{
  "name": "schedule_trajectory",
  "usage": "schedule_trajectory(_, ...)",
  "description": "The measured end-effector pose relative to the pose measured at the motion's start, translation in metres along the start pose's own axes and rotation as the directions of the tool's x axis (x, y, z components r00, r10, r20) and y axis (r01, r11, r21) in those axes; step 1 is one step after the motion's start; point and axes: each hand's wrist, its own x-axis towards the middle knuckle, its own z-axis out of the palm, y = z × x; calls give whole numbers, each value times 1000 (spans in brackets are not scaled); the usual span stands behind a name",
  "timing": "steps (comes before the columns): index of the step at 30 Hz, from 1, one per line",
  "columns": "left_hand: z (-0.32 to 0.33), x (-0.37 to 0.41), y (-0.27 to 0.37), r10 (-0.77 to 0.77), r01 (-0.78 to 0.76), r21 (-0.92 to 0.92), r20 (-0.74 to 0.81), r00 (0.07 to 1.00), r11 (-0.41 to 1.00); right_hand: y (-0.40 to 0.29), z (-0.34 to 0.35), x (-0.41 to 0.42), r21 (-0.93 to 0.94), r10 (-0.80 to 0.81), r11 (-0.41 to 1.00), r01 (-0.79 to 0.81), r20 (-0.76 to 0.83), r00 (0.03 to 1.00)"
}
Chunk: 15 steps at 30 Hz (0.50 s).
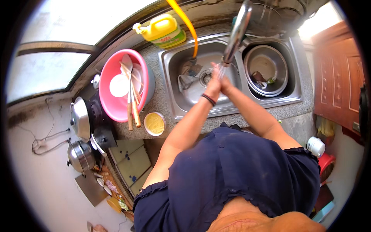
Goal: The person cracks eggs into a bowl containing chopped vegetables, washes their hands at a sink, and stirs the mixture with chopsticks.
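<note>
Water runs from the chrome faucet (236,34) over my two hands, which press together above the left basin of the stainless steel sink (185,103). My left hand (215,79), a dark band at its wrist, has its fingers stretched out towards the spout. Against it lies my right hand (226,84), whose fingers are partly hidden by water and blur. No object shows between the palms. Just left of the hands is the drain strainer (206,77). A wet grey cloth (187,81) lies at the basin's left side, near the end of an orange hose (185,17).
Steel bowls (266,69) with scraps inside fill the right basin. Left of the sink stand a pink basin (111,101) of dishes and utensils, a cup of yellow shreds (154,124) and a yellow jug (163,30). A wooden cabinet door (337,78) is at right.
</note>
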Motion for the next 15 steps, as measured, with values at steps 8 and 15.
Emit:
schedule_trajectory(8, -10, -4, -11, 402, -573, 672, 415, 816, 469, -1, -7, 21, 516, 232, 824, -232, 66, 970)
schedule_trajectory(15, 1, -15, 18, 289, -104, 897, -27, 957, 430, -17, 25, -20, 534, 203, 766, -359, 328, 922)
